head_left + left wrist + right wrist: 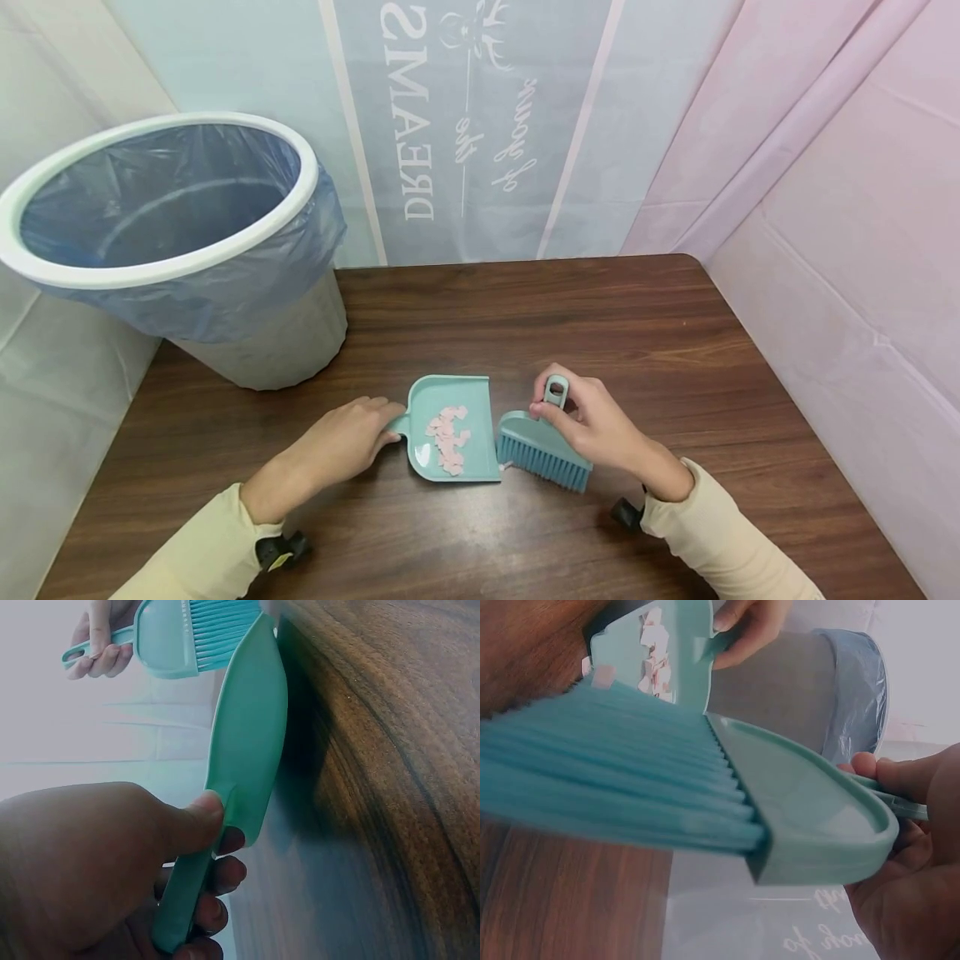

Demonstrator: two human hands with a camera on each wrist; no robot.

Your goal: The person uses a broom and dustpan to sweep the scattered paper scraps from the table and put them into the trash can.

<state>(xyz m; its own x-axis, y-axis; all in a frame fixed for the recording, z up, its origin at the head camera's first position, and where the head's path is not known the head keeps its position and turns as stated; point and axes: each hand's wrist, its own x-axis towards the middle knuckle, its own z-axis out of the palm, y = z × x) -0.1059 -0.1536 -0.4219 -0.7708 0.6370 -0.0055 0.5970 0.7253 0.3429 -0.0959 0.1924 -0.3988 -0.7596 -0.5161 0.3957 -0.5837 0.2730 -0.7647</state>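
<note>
A teal dustpan (476, 396) lies on the table, its handle gripped by my left hand (341, 442). In the left wrist view the thumb presses along the top of the dustpan handle (184, 900) while the fingers curl beneath. Several pale pink paper scraps (448, 442) are heaped in the pan. My right hand (600, 421) holds a teal hand brush (536, 432) by its looped handle. The brush's bristles (622, 769) point down just off the pan's open edge. A few scraps (602, 676) sit by the bristle tips at that edge.
A grey trash bin (277, 342) with a blue liner and white rim (307, 167) stands at the back left of the dark wooden table (540, 317). Behind hangs a printed cloth (480, 125); pale cloth (847, 250) covers the right side.
</note>
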